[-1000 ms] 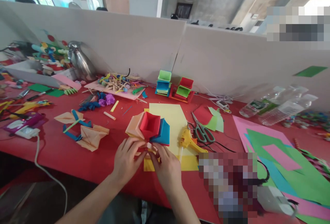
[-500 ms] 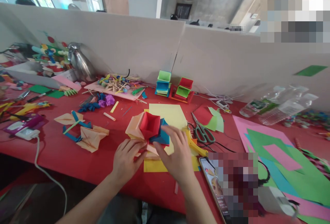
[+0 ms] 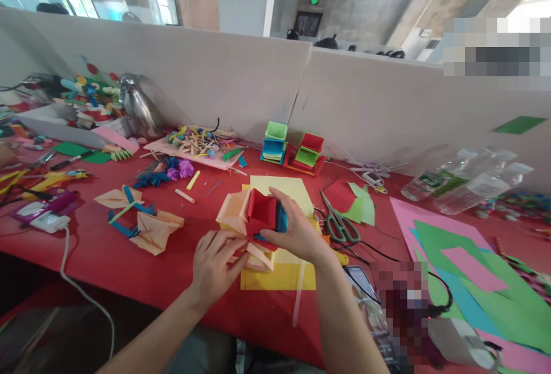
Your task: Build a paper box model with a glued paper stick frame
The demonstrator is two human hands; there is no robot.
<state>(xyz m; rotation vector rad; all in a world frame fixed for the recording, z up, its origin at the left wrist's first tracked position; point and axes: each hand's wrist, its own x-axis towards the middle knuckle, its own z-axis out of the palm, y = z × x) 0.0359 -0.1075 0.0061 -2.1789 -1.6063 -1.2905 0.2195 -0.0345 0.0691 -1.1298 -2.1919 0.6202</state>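
Observation:
A joined group of folded paper boxes sits over yellow paper sheets (image 3: pixel 275 281). It has a peach box (image 3: pixel 232 210) at left, a red box (image 3: pixel 262 211) in the middle and a blue box (image 3: pixel 282 218) at right. My right hand (image 3: pixel 301 229) grips the blue box, fingers behind it and thumb at the front by the red box's lower edge; most of the blue box is hidden. With fingers bent, my left hand (image 3: pixel 219 262) pinches a peach folded paper piece (image 3: pixel 260 256) at the group's near side.
Two box stacks, one green-blue (image 3: pixel 274 143) and one red-green (image 3: pixel 307 153), stand by the partition. Scissors (image 3: pixel 338 219) lie right of the yellow sheets, a phone (image 3: pixel 365 299) nearer. Peach-and-blue folded papers (image 3: pixel 157 230) rest at left. Plastic bottles (image 3: pixel 477 184) and coloured sheets (image 3: pixel 495 305) occupy the right.
The boxes have shifted slightly right, and my right hand has moved right and closed further around the blue box. More of the lower peach piece shows. My left hand stays close by it.

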